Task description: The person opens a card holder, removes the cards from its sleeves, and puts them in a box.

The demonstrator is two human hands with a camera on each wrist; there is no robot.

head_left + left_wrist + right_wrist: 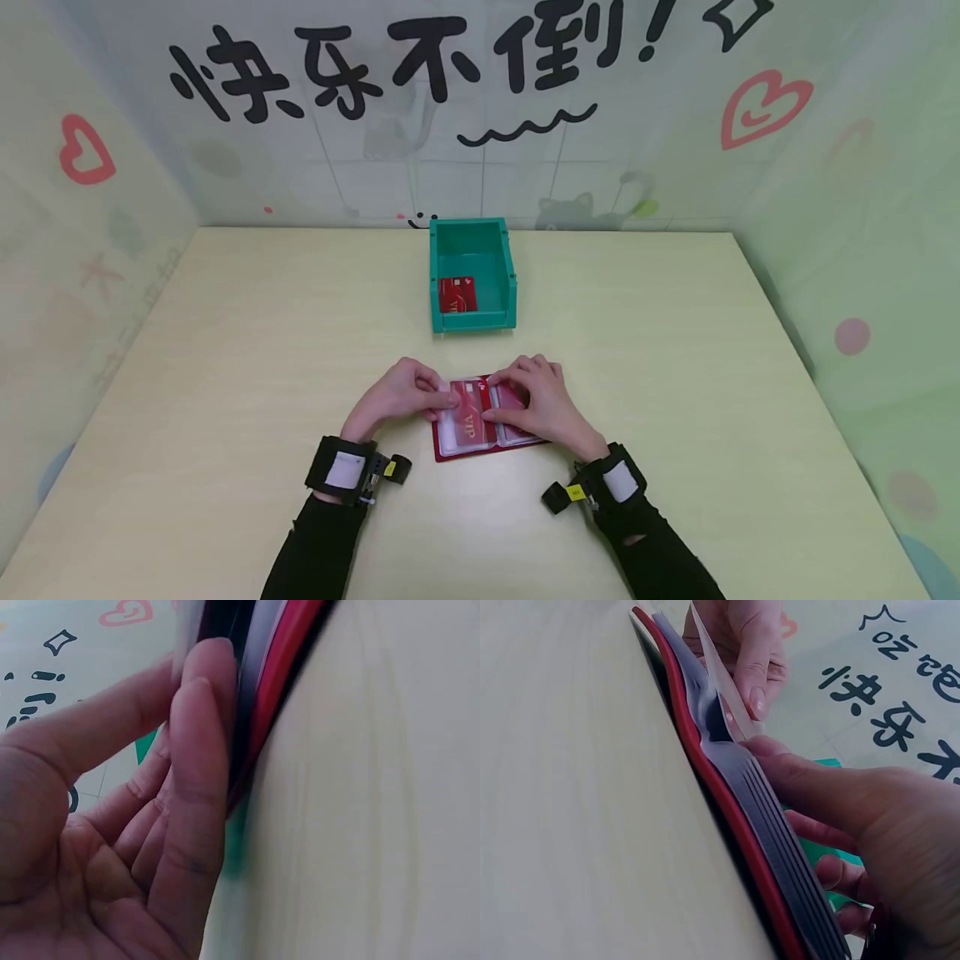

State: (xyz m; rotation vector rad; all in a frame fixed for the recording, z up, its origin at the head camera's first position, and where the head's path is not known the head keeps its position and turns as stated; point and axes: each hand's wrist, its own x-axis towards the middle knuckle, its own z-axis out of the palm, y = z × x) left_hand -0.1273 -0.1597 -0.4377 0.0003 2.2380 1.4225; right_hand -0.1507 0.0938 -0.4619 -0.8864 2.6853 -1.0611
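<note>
So there's a teal bin (480,322) sitting at the far middle of the table (225,375), with a red card (457,295) lying in its near left corner. Nearer, at the middle, a red card holder (442,452) is laid open. A VIP card (470,425) can be seen in the left-hand page, and another red card (510,395) on the right-hand page is mostly covered by the right hand (546,407). The left page's clear sleeve (445,433) is pinched at its left edge by the left hand (405,392). The right hand is rested by the fold, fingers bent; whether anything's pinched there can't be told. Both forearms are cut off at the near edge. Red cover, whitish stacked pages, kinda hazy plastic.
</note>
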